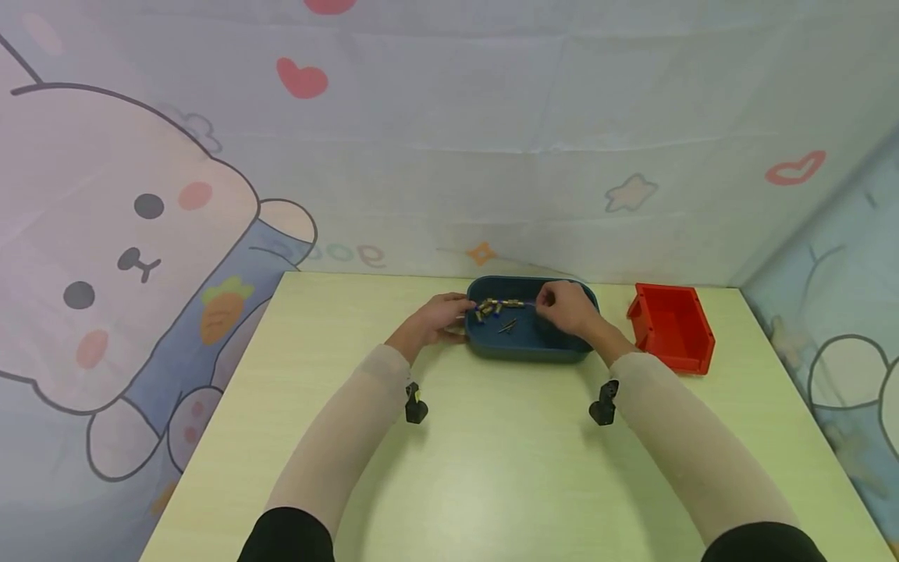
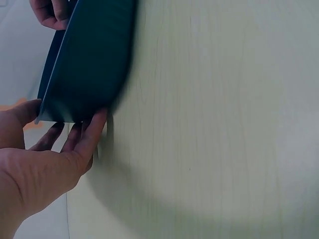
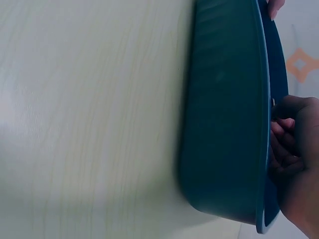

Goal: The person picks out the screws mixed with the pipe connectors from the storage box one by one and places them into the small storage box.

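Note:
A dark blue oval tray (image 1: 527, 347) stands at the far middle of the table and holds several small brass and blue parts (image 1: 495, 306). My left hand (image 1: 437, 316) holds the tray's left end. Its thumb lies at the rim and its fingers (image 2: 89, 137) lie along the outer wall of the tray (image 2: 89, 59). My right hand (image 1: 565, 306) reaches into the tray from the right with curled fingers (image 3: 284, 149) behind the tray wall (image 3: 224, 114). Its fingertips pinch at the end of the row of parts. The pinched piece is too small to make out.
A red open-fronted bin (image 1: 670, 326) stands just right of the tray near the table's far right corner. The pale wooden tabletop (image 1: 506, 460) stretches toward me. A printed cloth backdrop (image 1: 449, 156) rises behind and beside the table.

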Demonstrator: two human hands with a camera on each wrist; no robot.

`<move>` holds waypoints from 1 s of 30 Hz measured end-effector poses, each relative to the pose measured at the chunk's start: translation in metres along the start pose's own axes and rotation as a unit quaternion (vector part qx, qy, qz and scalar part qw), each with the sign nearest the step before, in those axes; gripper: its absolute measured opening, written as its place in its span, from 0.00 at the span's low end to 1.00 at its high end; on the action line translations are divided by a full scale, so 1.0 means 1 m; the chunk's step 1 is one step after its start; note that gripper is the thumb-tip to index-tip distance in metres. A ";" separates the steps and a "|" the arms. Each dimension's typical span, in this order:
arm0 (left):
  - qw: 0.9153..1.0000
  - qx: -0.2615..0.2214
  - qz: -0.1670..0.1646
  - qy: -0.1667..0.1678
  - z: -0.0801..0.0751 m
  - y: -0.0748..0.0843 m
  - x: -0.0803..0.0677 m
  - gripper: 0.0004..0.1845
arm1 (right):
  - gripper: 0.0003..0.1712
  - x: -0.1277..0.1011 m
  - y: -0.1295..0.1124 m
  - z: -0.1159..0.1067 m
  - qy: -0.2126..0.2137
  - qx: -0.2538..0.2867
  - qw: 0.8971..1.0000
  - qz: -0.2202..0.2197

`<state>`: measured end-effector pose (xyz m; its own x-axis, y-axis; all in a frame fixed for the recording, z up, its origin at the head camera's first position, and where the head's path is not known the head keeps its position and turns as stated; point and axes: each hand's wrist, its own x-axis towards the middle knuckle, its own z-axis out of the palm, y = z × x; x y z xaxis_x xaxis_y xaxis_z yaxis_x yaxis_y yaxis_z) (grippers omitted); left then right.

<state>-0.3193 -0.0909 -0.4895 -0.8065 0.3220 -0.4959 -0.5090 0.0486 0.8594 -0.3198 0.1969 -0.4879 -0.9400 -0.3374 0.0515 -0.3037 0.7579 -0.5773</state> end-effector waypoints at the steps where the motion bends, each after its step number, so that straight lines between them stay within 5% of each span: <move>1: 1.000 -0.002 0.000 0.000 0.000 0.000 0.000 0.32 | 0.06 0.000 0.000 -0.001 -0.001 -0.002 1.000 -0.002; 30: 1.000 -0.015 0.004 -0.016 0.004 -0.007 0.004 0.31 | 0.03 -0.032 0.000 -0.027 0.031 0.015 0.998 -0.055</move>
<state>-0.3180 -0.0865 -0.4974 -0.8006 0.3529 -0.4842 -0.5120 0.0168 0.8588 -0.2941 0.2231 -0.4674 -0.9090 -0.3820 0.1668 -0.4026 0.7006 -0.5891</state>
